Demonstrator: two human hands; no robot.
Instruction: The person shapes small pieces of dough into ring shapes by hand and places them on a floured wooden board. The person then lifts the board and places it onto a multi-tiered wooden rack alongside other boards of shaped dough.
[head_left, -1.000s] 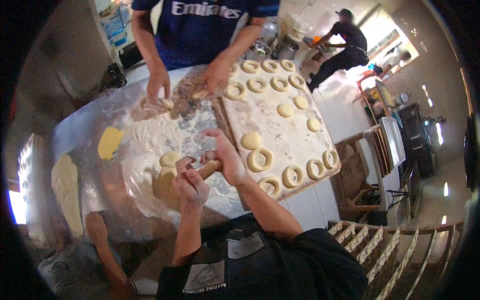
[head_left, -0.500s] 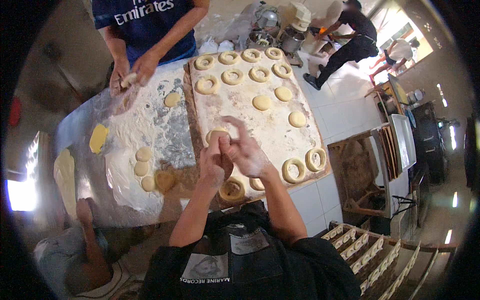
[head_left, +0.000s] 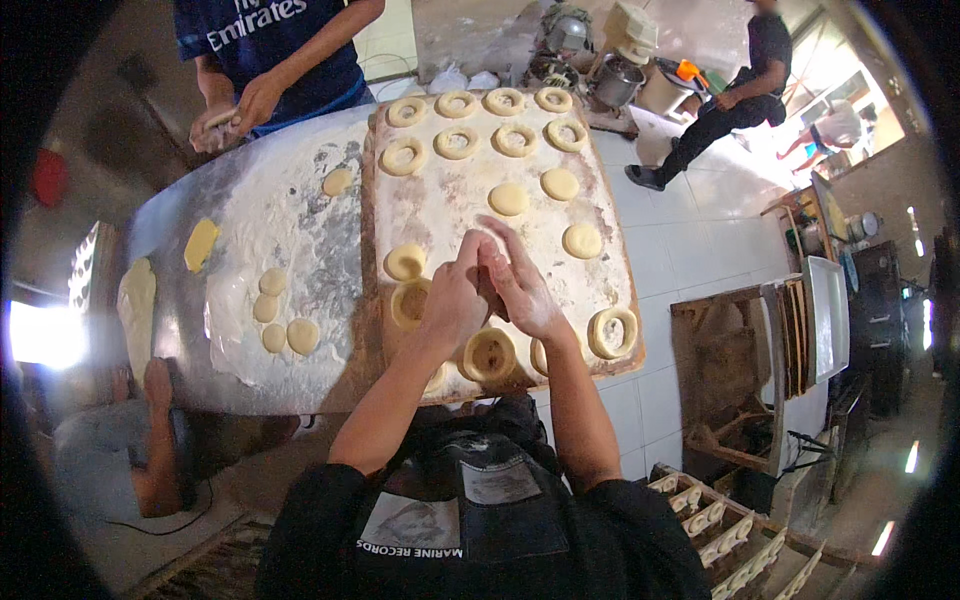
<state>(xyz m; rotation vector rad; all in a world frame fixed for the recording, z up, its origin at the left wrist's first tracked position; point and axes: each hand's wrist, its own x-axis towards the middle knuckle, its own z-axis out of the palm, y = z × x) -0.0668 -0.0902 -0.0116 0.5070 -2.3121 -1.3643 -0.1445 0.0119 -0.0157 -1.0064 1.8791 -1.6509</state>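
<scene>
My left hand [head_left: 458, 305] and my right hand [head_left: 522, 295] are pressed together above the floured board [head_left: 455, 225], fingers closed against each other. Whatever lies between them, if anything, is hidden. Just left of them are a pale round of dough [head_left: 405, 262] and, partly behind my left hand, a dough ring [head_left: 398, 300]. Another dough ring [head_left: 489, 355] lies below my hands. Near the board's right corner sits one more ring [head_left: 613, 333]. Flat dough rounds [head_left: 509, 199] lie beyond my hands, and rows of dough rings [head_left: 457, 143] fill the far end.
Left of the board, a floury metal table [head_left: 320, 240] carries dough rounds [head_left: 303, 336], a yellow scraper-like piece [head_left: 201, 244] and a long dough strip [head_left: 136, 300]. Across it a person in a dark blue shirt [head_left: 270, 60] handles dough. A rack of trays [head_left: 725, 540] stands at lower right.
My right hand's fingers, spread and blurred before, have come together with my left hand. The dough round near my hands is now in fuller sight. The view has shifted; a person at the back stands more upright.
</scene>
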